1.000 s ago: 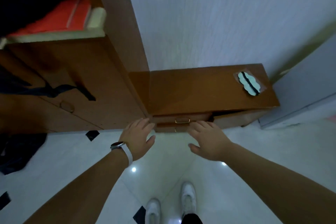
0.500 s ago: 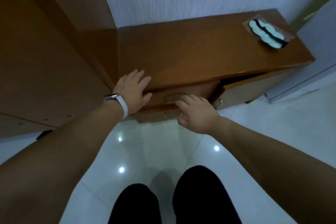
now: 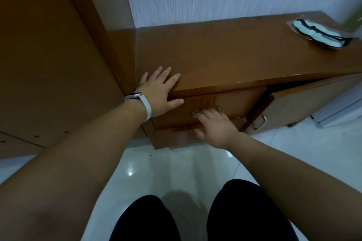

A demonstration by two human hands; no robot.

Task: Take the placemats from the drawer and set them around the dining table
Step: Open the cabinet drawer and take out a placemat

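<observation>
Pulling is the step at hand: the right hand [image 3: 213, 126] hooks its curled fingers over the brass handle [image 3: 194, 114] of the upper drawer [image 3: 231, 101], which looks shut or nearly so. Left of that grip, the left hand [image 3: 158, 92] lies flat with straight fingers on the cabinet top [image 3: 235, 60], holding nothing, its thumb hanging over the edge onto the drawer front. I judge that thumb could get scraped as the drawer slides out, and the hooked fingertips may slip off so thin a handle. Just below the grip, the lower drawer [image 3: 172, 135] stands slightly out. Right of the grip, a cabinet door [image 3: 313, 101] is ajar. No placemats show; presumably they lie inside the upper drawer, whose contents are hidden.
</observation>
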